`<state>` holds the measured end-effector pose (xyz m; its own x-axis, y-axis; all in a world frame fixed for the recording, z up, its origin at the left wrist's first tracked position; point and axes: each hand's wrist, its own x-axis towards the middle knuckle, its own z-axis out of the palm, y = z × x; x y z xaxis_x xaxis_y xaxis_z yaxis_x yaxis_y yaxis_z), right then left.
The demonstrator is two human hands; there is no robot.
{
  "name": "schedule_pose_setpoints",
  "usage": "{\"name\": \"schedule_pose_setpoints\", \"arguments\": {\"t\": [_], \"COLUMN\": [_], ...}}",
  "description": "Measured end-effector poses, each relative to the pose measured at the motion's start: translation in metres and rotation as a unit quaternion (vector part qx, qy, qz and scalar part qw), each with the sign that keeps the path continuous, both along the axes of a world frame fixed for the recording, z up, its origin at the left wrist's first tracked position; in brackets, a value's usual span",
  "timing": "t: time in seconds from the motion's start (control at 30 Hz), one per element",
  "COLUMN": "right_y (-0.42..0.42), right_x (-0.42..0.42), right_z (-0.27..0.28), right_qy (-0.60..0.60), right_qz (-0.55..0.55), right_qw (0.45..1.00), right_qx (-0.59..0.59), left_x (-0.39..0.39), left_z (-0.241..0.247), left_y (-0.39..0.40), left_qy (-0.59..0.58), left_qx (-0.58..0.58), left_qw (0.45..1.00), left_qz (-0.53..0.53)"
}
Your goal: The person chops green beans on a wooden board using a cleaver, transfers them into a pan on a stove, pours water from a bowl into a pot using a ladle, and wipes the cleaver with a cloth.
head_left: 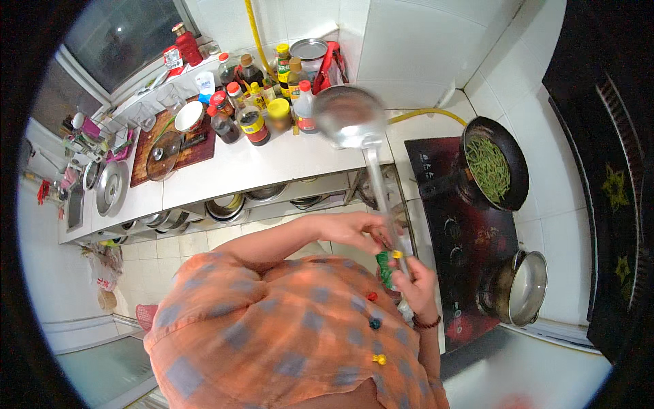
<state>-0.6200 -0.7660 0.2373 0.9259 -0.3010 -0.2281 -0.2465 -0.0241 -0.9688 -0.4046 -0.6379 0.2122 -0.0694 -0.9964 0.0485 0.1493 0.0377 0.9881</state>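
My right hand [418, 286] grips the lower handle of a large metal ladle [352, 120]. Its blurred bowl is raised over the counter edge, near the sauce bottles. Beside the handle is my left hand [352, 230], fingers bent; whether they hold anything is unclear. A crumpled green item [384, 268] lies between the two hands, partly hidden by the handle; its kind cannot be told. To the right, a black wok [521, 174] with green beans [488, 168] rests tilted on the glass-topped stove [439, 230]. A metal pot [529, 289] stands at the stove's near end.
Along the white counter [265, 166] stand several sauce bottles [253, 125] and a yellow-lidded jar [279, 115]. A wooden cutting board [199, 153] bears a glass lid [163, 156] and a white bowl [189, 116]. Pots fill the shelf below. A yellow hose [429, 111] runs behind the stove.
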Motion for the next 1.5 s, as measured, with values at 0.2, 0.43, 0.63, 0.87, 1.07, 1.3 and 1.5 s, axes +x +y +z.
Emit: {"name": "schedule_pose_setpoints", "arguments": {"t": [0.2, 0.43, 0.63, 0.87, 1.07, 1.3, 1.5], "right_y": [0.021, -0.007, -0.042, -0.005, 0.028, 0.045, 0.039], "right_x": [0.110, 0.356, 0.470, 0.376, 0.243, 0.137, 0.040], "right_z": [-0.033, -0.100, -0.142, -0.018, 0.060, 0.071, 0.083], "right_qy": [0.012, -0.096, 0.038, -0.218, -0.289, -0.332, -0.299], "right_qz": [0.148, -0.010, -0.003, -0.140, -0.308, -0.387, -0.450], "right_qw": [0.987, 0.898, 0.870, 0.874, 0.902, 0.859, 0.831], "right_qx": [0.062, -0.430, -0.491, -0.412, -0.091, -0.048, -0.135], "left_x": [0.043, 0.128, 0.179, 0.212, 0.183, 0.102, 0.024], "left_z": [0.015, 0.006, 0.007, 0.010, 0.031, 0.038, 0.058], "left_y": [0.071, 0.161, 0.193, 0.145, 0.071, 0.023, -0.021], "left_qy": [0.102, 0.124, 0.139, 0.244, 0.245, 0.253, 0.156], "left_qx": [0.035, 0.047, 0.052, 0.011, 0.029, 0.051, 0.105], "left_qw": [0.977, 0.932, 0.922, 0.930, 0.921, 0.965, 0.982], "left_qz": [0.187, 0.336, 0.358, 0.274, 0.301, 0.052, 0.012]}}
